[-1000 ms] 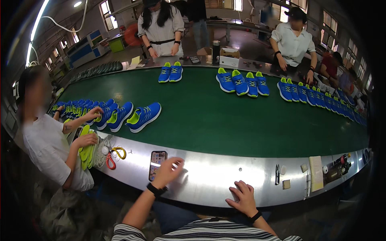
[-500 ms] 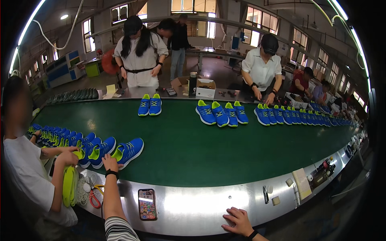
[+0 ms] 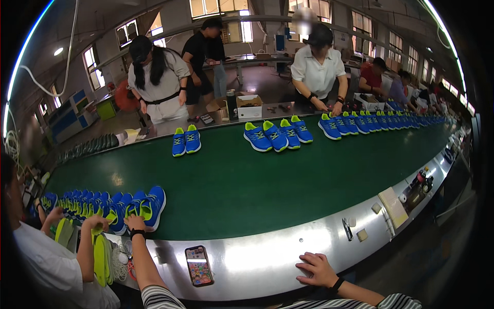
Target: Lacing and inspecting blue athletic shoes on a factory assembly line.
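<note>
Your left hand [image 3: 136, 223] touches the heel of the rightmost blue shoe [image 3: 157, 199] in the left row; its grip can't be told. The shoe stands unlifted on the green belt [image 3: 231, 195]. Your right hand [image 3: 318, 271], fingers spread, is empty over the metal surface [image 3: 257, 252].

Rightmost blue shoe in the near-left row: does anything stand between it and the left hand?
Nothing visible does: the left hand is at the heel end of the blue shoe. The phone lies rightward on the metal ledge, out of the way.
</note>
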Tool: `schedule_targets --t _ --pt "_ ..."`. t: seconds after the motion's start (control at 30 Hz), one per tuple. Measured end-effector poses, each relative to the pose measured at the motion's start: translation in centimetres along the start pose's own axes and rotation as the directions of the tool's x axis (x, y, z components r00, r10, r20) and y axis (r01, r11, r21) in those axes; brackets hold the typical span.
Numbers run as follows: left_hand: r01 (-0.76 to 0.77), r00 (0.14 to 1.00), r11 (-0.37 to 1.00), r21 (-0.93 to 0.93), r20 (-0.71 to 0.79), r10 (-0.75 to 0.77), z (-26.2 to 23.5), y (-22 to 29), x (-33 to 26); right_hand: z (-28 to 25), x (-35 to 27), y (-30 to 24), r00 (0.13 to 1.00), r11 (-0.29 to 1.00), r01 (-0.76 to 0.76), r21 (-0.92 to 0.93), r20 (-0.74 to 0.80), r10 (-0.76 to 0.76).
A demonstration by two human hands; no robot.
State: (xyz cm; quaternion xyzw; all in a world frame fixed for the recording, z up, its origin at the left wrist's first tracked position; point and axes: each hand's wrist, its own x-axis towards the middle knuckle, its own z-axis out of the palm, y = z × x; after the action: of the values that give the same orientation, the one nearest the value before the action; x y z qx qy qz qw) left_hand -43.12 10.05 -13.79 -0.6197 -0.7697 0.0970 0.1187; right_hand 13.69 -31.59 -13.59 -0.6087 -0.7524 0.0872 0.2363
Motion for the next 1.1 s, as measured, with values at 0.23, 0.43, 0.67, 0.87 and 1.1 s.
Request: schedule_targets --t 0.23,0.43,0.67,0.87,1.1 --pt "-0.280 0.957 0.872 -0.402 -0.192 0.219 -9.5 6.8 -10.5 -0.2 -0.8 0.2 1.000 1.000 -0.006 0.018 -0.030 0.006" --pt "-0.520 0.780 0.394 -0.758 -0.233 0.580 -20.4 14.2 -29.1 0.1 0.9 1.4 0.993 0.983 -0.097 0.153 -0.054 0.107" --pt "0.103 0.799 0.053 -0.993 0.115 0.590 -11.1 20.9 -38.0 -1.2 3.6 -0.1 0.910 0.795 -0.298 0.528 -0.093 0.403" --pt "0.108 0.821 0.064 -0.992 0.125 0.558 -10.6 22.1 -40.0 -1.3 -0.4 0.3 0.841 0.567 -0.512 0.645 0.243 0.483" --pt "0.499 0.706 -0.273 -0.823 0.202 0.679 -9.1 21.7 -40.5 -0.5 -1.6 1.6 0.851 -0.053 -0.421 0.905 0.415 0.321"
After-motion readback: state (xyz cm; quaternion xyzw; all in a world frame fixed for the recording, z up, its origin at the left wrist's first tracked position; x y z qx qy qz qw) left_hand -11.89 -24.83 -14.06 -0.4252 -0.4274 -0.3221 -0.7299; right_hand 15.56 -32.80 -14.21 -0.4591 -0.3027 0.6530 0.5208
